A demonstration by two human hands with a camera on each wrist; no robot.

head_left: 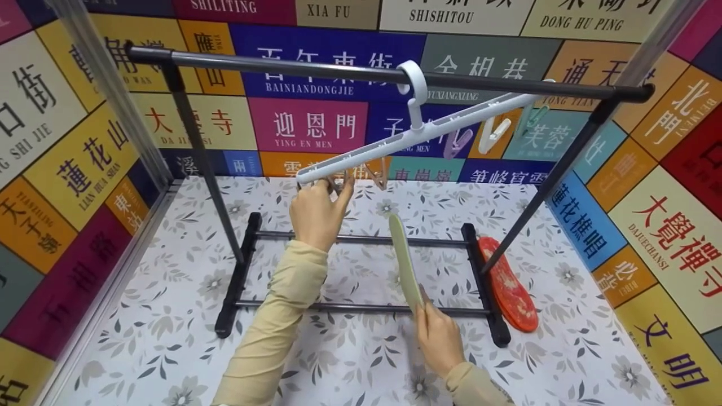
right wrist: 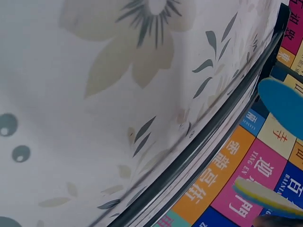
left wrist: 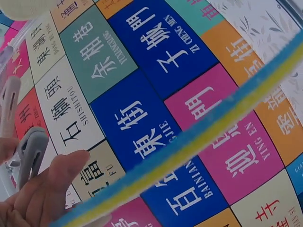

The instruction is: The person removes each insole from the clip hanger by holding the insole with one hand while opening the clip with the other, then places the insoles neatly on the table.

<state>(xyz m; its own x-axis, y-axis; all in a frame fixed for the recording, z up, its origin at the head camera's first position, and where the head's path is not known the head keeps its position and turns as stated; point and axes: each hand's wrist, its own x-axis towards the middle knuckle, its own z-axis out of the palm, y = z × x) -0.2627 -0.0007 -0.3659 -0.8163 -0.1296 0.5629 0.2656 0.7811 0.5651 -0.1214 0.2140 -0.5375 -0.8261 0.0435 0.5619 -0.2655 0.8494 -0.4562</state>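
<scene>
Floral-patterned white tablecloth, colourful lettered walls

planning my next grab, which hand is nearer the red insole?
Right. The right hand is low, left of the red insole; the left hand is farther away, up at the lower end of the white hanger.

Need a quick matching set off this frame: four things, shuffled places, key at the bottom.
1. hanger
2. red insole
3. pale insole
4. green clip

A. held in the right grip
B. under the hanger's higher end
C. hooked over the rail, tilted
D. on the table, beside the rack's foot

Pairs: 1-C, 2-D, 3-A, 4-B
</scene>
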